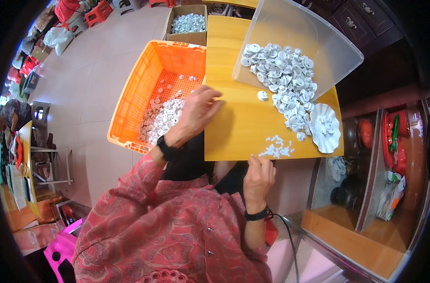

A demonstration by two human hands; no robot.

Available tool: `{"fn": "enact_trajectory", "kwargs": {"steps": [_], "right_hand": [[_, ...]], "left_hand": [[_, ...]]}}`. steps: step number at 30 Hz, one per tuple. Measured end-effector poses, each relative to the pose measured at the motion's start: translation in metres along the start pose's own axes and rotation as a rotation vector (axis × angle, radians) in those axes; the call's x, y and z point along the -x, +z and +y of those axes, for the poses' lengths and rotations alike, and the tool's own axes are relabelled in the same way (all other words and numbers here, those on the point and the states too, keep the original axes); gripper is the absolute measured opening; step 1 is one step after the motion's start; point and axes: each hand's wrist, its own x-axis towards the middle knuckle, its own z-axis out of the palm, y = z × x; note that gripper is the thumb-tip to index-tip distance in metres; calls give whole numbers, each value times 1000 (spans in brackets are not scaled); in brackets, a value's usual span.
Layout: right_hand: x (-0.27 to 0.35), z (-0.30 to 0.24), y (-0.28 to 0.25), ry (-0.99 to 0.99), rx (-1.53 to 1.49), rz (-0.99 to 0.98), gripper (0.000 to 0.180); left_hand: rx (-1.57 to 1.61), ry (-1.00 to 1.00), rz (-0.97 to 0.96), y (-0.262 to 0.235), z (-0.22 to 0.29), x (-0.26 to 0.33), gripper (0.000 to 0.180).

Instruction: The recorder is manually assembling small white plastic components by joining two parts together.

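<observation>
My left hand (201, 112) is over the left edge of the yellow table (234, 113), beside the orange basket (125, 111). Its fingers stretch to the right, slightly bent and apart, with nothing seen in them. At the table's front edge, my right hand (259, 178) has thumb and finger pinched together; whatever they hold is too small to make out. Just beyond it lies a scatter of tiny white plastic pieces (277, 149). One round white plastic part (262, 95) sits alone near the large pile of similar parts (290, 87). More white parts (163, 118) fill the basket's bottom.
A translucent plastic bin (335, 52) lies tipped on the table behind the pile. A white scalloped dish (324, 141) at the right holds a few parts. Beyond the basket stands a cardboard box (175, 35) of white parts. Open shelves (366, 188) stand to the right.
</observation>
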Motion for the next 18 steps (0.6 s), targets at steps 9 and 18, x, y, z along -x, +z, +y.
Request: {"fn": "enact_trajectory", "kwargs": {"steps": [9, 18], "right_hand": [[0, -6, 0, 85, -39, 29, 14], [0, -7, 0, 254, -325, 36, 14]], "left_hand": [[-158, 473, -312, 98, -2, -74, 22], [-253, 357, -443, 102, -15, -70, 15]]}}
